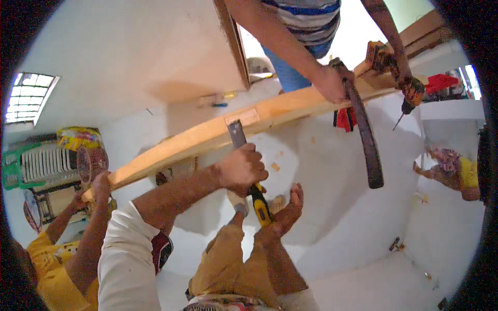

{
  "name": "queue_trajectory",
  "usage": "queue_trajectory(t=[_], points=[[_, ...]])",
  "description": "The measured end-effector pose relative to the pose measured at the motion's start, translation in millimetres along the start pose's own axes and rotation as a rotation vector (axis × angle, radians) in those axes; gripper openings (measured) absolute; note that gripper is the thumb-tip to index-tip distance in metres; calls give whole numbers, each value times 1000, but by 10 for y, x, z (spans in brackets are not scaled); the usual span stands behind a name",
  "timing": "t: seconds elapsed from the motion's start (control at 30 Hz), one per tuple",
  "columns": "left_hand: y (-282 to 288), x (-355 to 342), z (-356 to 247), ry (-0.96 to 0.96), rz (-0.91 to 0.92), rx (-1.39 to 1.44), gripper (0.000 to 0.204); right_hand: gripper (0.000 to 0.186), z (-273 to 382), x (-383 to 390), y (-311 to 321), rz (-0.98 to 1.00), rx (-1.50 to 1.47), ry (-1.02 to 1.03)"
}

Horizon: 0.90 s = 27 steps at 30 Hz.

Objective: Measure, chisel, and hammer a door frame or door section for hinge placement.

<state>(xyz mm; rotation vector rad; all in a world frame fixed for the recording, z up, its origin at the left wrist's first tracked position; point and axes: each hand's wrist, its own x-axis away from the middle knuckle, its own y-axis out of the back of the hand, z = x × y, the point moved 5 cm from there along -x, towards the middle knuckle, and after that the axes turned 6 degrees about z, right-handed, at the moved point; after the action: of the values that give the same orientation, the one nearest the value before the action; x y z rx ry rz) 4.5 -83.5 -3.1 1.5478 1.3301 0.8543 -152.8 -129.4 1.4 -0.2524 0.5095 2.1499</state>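
My left hand (244, 168) is closed round a wide chisel (236, 136) with a yellow-and-black handle. The blade's tip meets a pale notch (241, 115) in a long wooden beam (171, 149). My right hand (282, 215) lies at the handle's butt, palm against it, fingers loosely bent and apart from it. Another person's hand (334, 85) holds a dark bar-like tool (365, 145) near the beam; that person's other hand (404, 72) has a yellow-and-black drill (412, 93). At left, a person in yellow (54, 264) grips the beam's end.
Green-and-white stacked items (46, 163) and a pink basket (92, 163) stand at left. Red items (345, 119) lie beyond the beam. A small tool (397, 244) and wood chips (276, 166) are on the floor. A doorway (251, 46) is behind; a white ledge (451, 110) is right.
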Motion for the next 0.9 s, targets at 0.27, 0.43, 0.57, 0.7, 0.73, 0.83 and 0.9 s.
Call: queue_trajectory(t=[0.27, 0.43, 0.57, 0.7, 0.73, 0.83, 0.9], points=[[-51, 18, 101, 2, -35, 11, 41, 50, -579, 657, 251, -146, -266, -848], [2, -9, 86, 36, -1, -32, 44, 53, -218, 422, 238, -71, -160, -424], [3, -32, -19, 35, 0, -72, 31, 48, -363, 451, 282, -182, -240, -667], [-22, -69, 0, 38, 26, -109, 29, 42, -127, 152, 50, -7, -8, -211], [-19, -35, 17, 57, 87, -80, 28, 42, -163, 264, 99, -65, -132, -407], [-121, 34, 31, 7, 23, -73, 44, 41, -97, 393, 374, -156, -320, -837], [-81, 23, -4, -1, -3, -63, 44, 49, 98, 216, 328, -338, -945, -1127]])
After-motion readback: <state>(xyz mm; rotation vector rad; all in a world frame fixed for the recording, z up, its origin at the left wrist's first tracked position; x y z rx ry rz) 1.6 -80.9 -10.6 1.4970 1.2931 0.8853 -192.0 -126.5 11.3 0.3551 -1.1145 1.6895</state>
